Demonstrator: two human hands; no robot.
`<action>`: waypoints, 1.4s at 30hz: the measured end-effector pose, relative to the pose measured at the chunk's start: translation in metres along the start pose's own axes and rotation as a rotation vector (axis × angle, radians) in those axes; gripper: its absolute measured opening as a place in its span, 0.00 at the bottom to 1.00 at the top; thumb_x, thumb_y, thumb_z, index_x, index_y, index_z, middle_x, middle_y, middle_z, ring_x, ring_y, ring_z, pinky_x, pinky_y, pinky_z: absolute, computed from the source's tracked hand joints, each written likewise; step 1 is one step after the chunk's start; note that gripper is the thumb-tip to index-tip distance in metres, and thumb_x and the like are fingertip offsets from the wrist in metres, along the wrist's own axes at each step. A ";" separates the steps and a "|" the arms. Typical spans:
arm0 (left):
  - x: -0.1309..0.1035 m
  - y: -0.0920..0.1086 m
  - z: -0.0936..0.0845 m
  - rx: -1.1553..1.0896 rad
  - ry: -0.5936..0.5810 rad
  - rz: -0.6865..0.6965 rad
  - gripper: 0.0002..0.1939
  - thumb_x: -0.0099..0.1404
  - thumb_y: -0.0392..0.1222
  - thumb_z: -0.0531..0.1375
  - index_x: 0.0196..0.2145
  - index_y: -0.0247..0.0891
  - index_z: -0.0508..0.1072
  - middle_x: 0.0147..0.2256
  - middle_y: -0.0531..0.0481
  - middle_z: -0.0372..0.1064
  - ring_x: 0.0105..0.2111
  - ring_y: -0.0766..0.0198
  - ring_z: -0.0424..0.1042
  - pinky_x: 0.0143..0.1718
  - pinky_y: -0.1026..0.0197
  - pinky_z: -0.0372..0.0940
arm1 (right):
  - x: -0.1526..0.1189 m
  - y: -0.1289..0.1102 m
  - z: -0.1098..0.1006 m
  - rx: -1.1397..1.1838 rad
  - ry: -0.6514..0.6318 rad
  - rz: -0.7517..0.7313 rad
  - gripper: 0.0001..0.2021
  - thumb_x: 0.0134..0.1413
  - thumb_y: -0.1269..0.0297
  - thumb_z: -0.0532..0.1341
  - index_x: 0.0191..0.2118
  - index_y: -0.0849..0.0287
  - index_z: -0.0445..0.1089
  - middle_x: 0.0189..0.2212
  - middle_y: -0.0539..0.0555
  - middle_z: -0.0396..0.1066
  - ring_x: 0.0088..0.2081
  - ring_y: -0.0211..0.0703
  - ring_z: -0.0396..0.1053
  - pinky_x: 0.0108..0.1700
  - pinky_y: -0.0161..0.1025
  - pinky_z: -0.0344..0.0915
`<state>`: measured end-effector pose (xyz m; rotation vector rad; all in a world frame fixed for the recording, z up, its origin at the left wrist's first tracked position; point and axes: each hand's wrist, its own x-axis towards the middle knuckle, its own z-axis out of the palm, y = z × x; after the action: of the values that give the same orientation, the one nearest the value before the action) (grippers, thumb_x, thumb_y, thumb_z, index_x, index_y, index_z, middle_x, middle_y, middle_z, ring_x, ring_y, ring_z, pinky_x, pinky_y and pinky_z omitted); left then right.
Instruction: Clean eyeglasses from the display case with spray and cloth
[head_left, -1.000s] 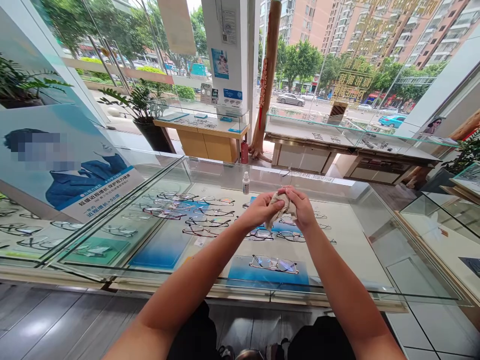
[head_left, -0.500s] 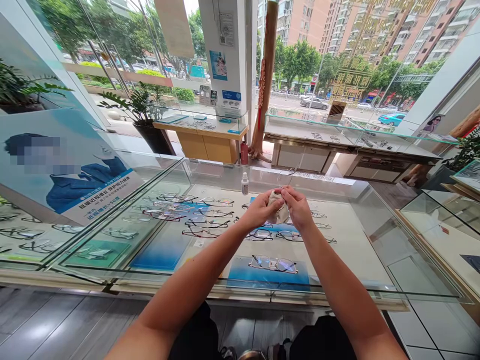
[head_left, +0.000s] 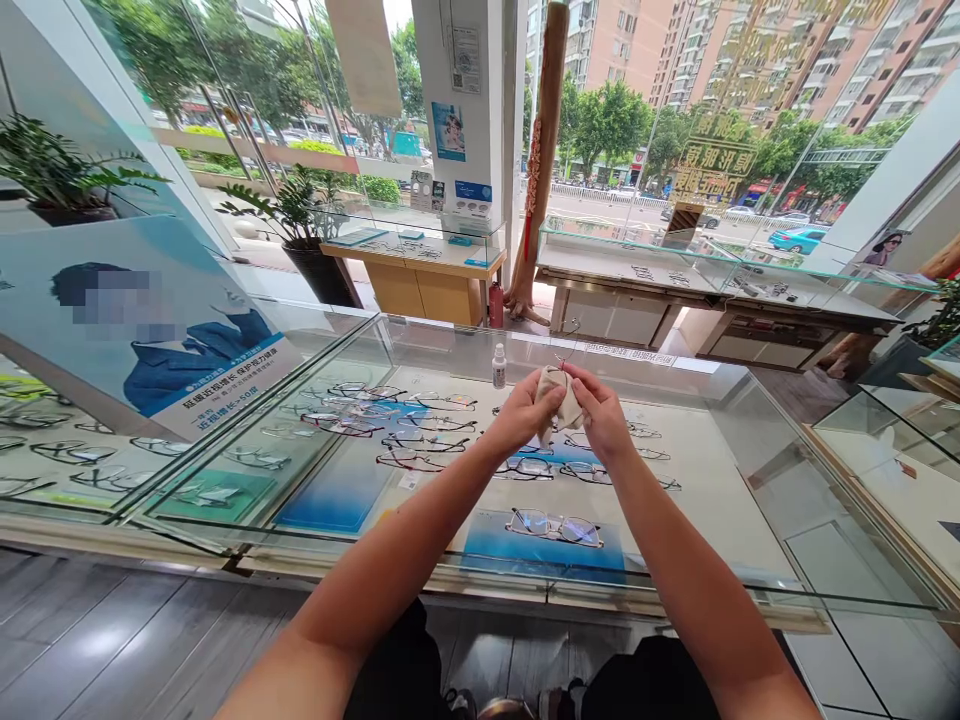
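My left hand [head_left: 520, 412] is closed on a beige cloth [head_left: 553, 378], held above the glass counter. On its right side my right hand [head_left: 602, 412] is closed too, its thumb and fingers pinching a pair of eyeglasses within the cloth. Thin wire parts of these eyeglasses [head_left: 568, 350] stick out above the fingers; the lenses are covered by the cloth and hands. A small white bottle [head_left: 499, 368] stands upright on the glass, just left of and beyond my hands. Below the glass lies a gold-rimmed pair of spectacles [head_left: 556, 527] on a blue card.
Several spectacle frames [head_left: 427, 440] lie in rows inside the glass display case [head_left: 720, 500]. A poster board [head_left: 217, 370] stands at the left. Farther back are potted plants [head_left: 300, 225], a wooden trunk [head_left: 540, 170] and more display counters [head_left: 600, 300] by the windows.
The view has swung slightly left, so the scene sits farther right. The cloth now spreads up between both hands, and the wire parts have turned within the grasp.
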<state>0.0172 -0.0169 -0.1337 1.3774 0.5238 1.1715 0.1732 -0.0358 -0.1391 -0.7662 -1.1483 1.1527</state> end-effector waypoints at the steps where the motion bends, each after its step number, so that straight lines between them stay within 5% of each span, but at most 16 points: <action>1: 0.000 0.001 0.001 -0.016 0.013 -0.003 0.32 0.62 0.65 0.73 0.48 0.36 0.72 0.32 0.54 0.70 0.29 0.68 0.68 0.32 0.65 0.65 | -0.001 0.001 0.001 -0.008 -0.010 -0.006 0.23 0.57 0.44 0.73 0.54 0.47 0.83 0.56 0.53 0.82 0.58 0.55 0.76 0.60 0.49 0.73; 11: 0.001 0.003 0.001 -0.047 0.121 -0.023 0.33 0.63 0.74 0.66 0.32 0.37 0.69 0.24 0.55 0.65 0.22 0.70 0.62 0.23 0.65 0.57 | -0.003 0.002 0.004 -0.024 -0.054 -0.002 0.21 0.54 0.49 0.75 0.52 0.48 0.83 0.50 0.53 0.82 0.48 0.49 0.75 0.52 0.45 0.71; 18: 0.003 -0.002 -0.006 -0.143 0.030 -0.093 0.32 0.59 0.64 0.75 0.47 0.35 0.75 0.33 0.52 0.72 0.29 0.68 0.68 0.30 0.65 0.64 | -0.002 -0.011 0.004 0.108 0.029 0.063 0.17 0.56 0.49 0.71 0.46 0.53 0.83 0.42 0.53 0.83 0.40 0.47 0.75 0.41 0.41 0.69; 22: 0.002 0.002 -0.006 -0.108 -0.001 -0.102 0.32 0.58 0.60 0.77 0.48 0.36 0.73 0.35 0.51 0.74 0.32 0.67 0.71 0.34 0.65 0.66 | -0.003 -0.014 0.004 0.094 0.016 0.066 0.17 0.54 0.50 0.72 0.46 0.51 0.83 0.42 0.53 0.84 0.42 0.48 0.76 0.43 0.43 0.70; 30: -0.003 0.009 0.000 -0.047 -0.071 -0.086 0.33 0.64 0.69 0.69 0.48 0.36 0.73 0.35 0.52 0.71 0.32 0.66 0.68 0.35 0.64 0.65 | -0.001 -0.013 0.001 0.042 0.053 0.050 0.20 0.52 0.46 0.72 0.47 0.51 0.83 0.42 0.54 0.84 0.44 0.52 0.78 0.49 0.47 0.73; 37: -0.001 0.005 -0.002 0.113 -0.110 -0.055 0.29 0.65 0.66 0.69 0.45 0.36 0.72 0.32 0.53 0.70 0.30 0.65 0.67 0.34 0.61 0.63 | 0.000 -0.011 -0.005 0.006 0.009 -0.043 0.10 0.56 0.52 0.72 0.41 0.49 0.85 0.42 0.51 0.82 0.45 0.48 0.74 0.50 0.44 0.70; 42: -0.002 0.001 0.001 0.192 0.007 -0.013 0.30 0.67 0.71 0.64 0.39 0.37 0.71 0.28 0.55 0.66 0.28 0.66 0.64 0.31 0.62 0.59 | 0.000 -0.012 -0.004 -0.072 -0.021 -0.100 0.09 0.58 0.51 0.71 0.39 0.48 0.84 0.42 0.52 0.81 0.47 0.50 0.73 0.51 0.45 0.69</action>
<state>0.0172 -0.0196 -0.1331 1.5310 0.6629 1.1382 0.1807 -0.0388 -0.1296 -0.7448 -1.2369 1.0433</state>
